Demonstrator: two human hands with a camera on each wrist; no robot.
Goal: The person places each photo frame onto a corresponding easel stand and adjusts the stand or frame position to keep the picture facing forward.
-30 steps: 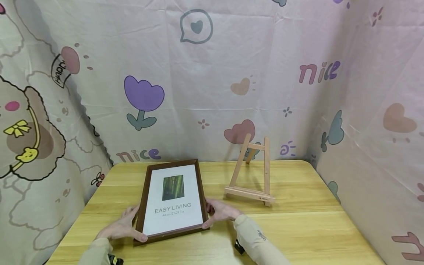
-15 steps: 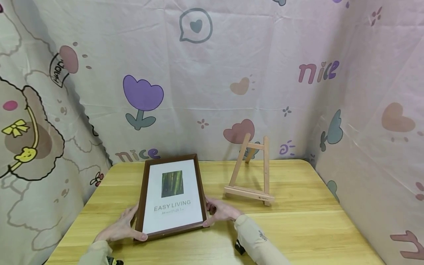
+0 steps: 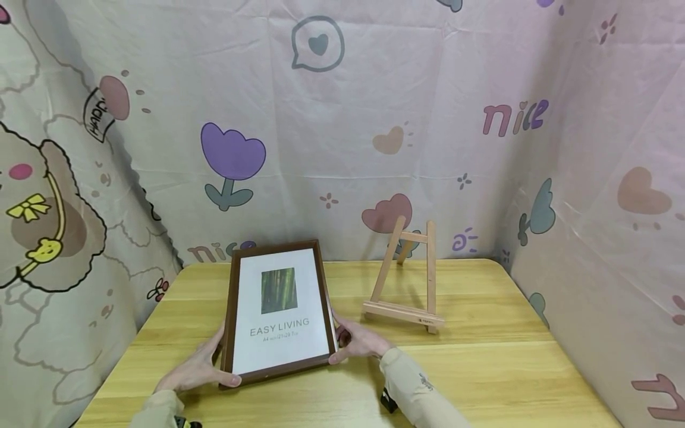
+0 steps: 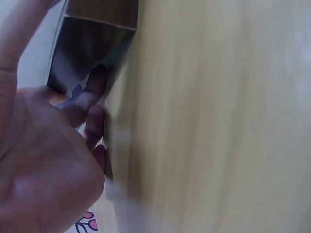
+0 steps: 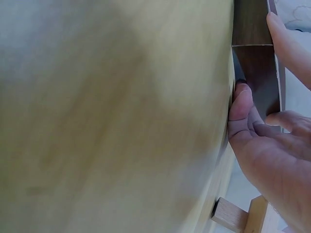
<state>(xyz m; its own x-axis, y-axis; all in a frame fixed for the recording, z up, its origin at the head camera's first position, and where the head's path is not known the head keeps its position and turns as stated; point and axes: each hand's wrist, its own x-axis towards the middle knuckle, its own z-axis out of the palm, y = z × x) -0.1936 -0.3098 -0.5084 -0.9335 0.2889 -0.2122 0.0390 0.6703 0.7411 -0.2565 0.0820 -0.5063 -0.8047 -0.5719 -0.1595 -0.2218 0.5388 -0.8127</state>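
A brown picture frame (image 3: 280, 306) with a white "EASY LIVING" insert tilts up at its far end, left of the table's middle. At its near left corner the left hand (image 3: 195, 365) grips it, thumb over the front edge. The right hand (image 3: 360, 342) holds the right side near the lower corner. In the left wrist view, fingers (image 4: 95, 94) reach under the frame (image 4: 92, 46). The right wrist view likewise has fingers (image 5: 242, 104) curled beneath the frame's side (image 5: 260, 68). Most of its underside is hidden.
A small wooden easel (image 3: 401, 311) stands upright to the right of the frame, its ledge facing the person. The wood-grain table (image 3: 481, 368) meets a patterned cloth backdrop (image 3: 321, 119) at the back and sides.
The frame's far end has risen, tilting the frame up from near flat, while its near edge has moved only slightly. Both hands keep their hold; the easel stays put.
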